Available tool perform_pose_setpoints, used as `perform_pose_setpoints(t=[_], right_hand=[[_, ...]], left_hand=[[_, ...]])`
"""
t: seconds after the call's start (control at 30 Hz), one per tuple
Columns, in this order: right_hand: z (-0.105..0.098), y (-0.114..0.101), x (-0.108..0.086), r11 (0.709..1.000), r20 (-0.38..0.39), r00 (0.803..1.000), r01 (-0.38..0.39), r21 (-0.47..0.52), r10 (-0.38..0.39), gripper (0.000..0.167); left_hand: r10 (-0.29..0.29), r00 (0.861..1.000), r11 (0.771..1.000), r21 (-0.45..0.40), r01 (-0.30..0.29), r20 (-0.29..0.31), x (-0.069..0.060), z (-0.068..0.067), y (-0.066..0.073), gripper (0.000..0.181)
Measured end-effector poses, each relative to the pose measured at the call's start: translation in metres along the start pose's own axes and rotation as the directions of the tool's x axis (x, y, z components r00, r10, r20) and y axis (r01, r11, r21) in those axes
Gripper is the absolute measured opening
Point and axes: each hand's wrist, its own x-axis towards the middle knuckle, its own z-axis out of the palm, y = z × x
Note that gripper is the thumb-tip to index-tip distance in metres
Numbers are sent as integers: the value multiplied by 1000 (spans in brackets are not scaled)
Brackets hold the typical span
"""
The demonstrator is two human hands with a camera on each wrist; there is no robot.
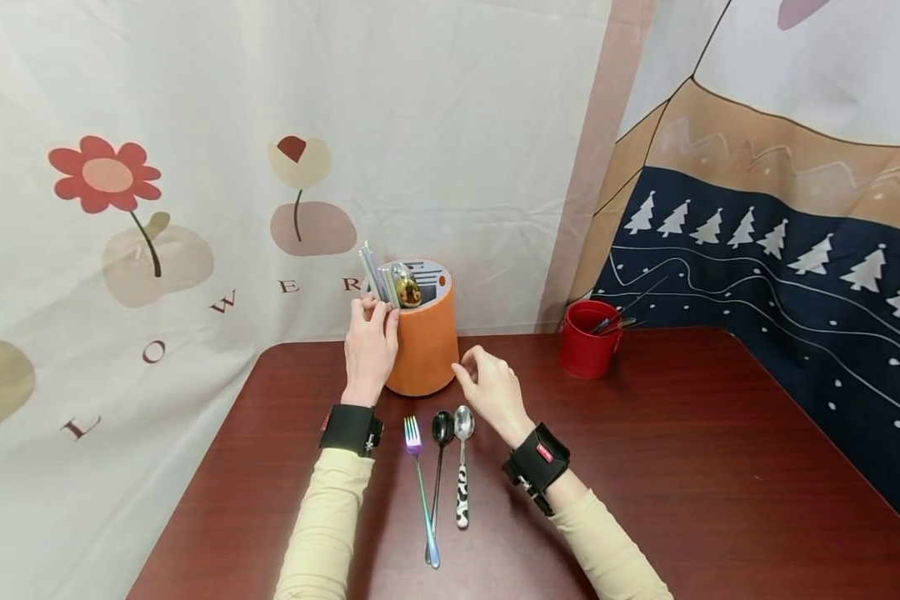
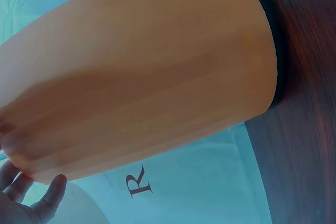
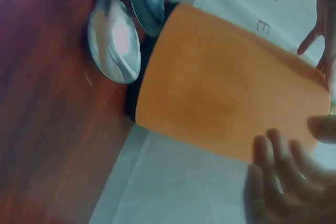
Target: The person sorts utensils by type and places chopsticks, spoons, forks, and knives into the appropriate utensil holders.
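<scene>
An orange cylindrical utensil holder (image 1: 423, 350) stands toward the back of the table. Pale straw-like sticks (image 1: 372, 271) and a gold spoon (image 1: 407, 287) poke out of its top. My left hand (image 1: 371, 342) is at the holder's upper left rim, beside the sticks; its thumb stands apart from the fingers in the left wrist view, and whether the fingertips grasp anything is hidden. Loosely bent and holding nothing, my right hand (image 1: 493, 392) hovers by the holder's lower right side. In front lie a rainbow-coloured fork (image 1: 416, 454), a black spoon (image 1: 442, 433) and a silver spoon with a cow-patterned handle (image 1: 463, 425).
A red bucket (image 1: 587, 342) with thin metal utensils stands at the back right of the dark red-brown table (image 1: 682, 467). Behind the table hangs a printed cloth (image 1: 480, 150), and at the right a dark blue part with white trees.
</scene>
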Motion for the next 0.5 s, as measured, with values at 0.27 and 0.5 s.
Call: perform_pose_setpoints(t=[0.27, 0.5], right_hand=[[10, 1, -31, 981, 306, 944, -71, -181, 125, 17], [22, 1, -49, 941, 395, 889, -99, -324, 230, 29]], left_hand=[[8, 1000, 1000, -5, -8, -18, 0, 1, 0, 28], [11, 1000, 1000, -6, -11, -24, 0, 2, 1, 28]])
